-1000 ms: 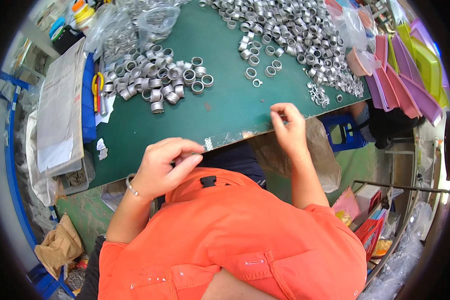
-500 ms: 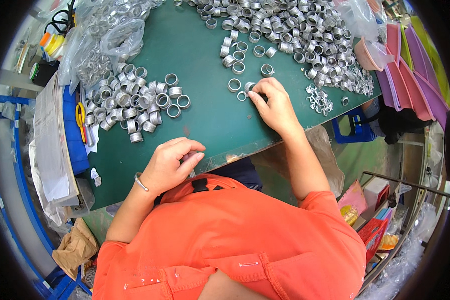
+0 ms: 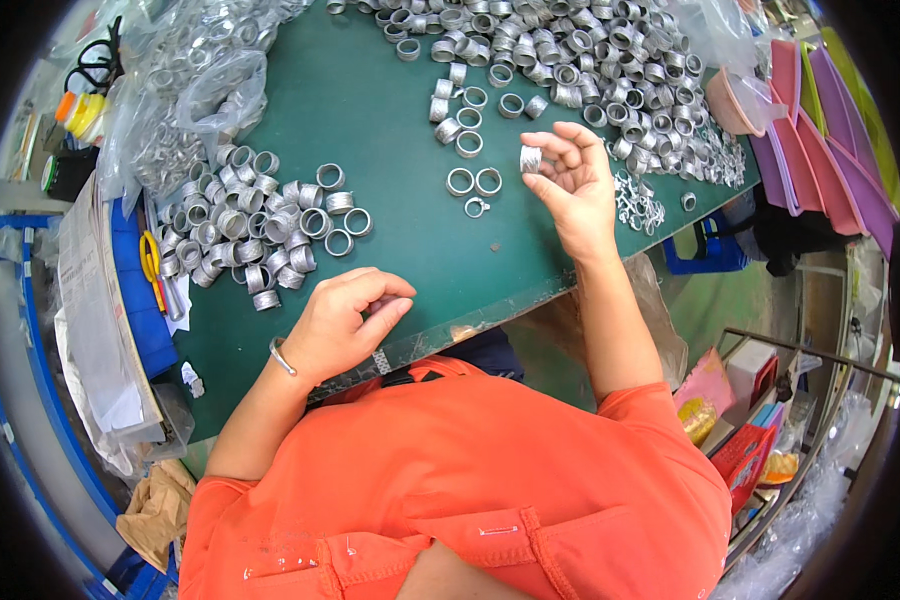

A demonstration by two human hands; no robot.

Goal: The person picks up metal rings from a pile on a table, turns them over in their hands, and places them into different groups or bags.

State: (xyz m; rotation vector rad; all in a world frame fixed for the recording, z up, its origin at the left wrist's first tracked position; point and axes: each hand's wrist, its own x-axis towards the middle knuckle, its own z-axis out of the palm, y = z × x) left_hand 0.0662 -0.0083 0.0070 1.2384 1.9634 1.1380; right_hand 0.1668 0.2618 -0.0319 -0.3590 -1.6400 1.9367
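Green matting covers the work table [image 3: 370,120] in front of me, and it is crowded; a big heap of silver metal rings [image 3: 590,60] runs along the far edge, a smaller pile of rings [image 3: 260,225] lies to my left, and clear plastic bags [image 3: 185,90] of more rings sit at the far left corner; pink and purple trays [image 3: 820,140] are stacked off to the right, and yellow-handled scissors [image 3: 152,262] rest on the blue ledge at the left.

My right hand [image 3: 575,190] is raised off the mat, palm turned toward me, fingers half curled, pinching one ring [image 3: 531,158] between thumb and forefinger; that ring is in the air, just above and to the right of three loose rings [image 3: 475,188] lying flat on the mat. My left hand [image 3: 345,325] rests near the table's front edge, loosely curled with the fingertips drawn together; whether it holds anything I cannot tell.

As I judge it, the grip is the weak point; a smooth, round ring held only at its edge could slip and roll across the mat, perhaps off the near edge into my lap or onto the floor; dropped among the loose rings below it, it would be hard to tell apart from them; my forearm could also sweep those rings out of place.
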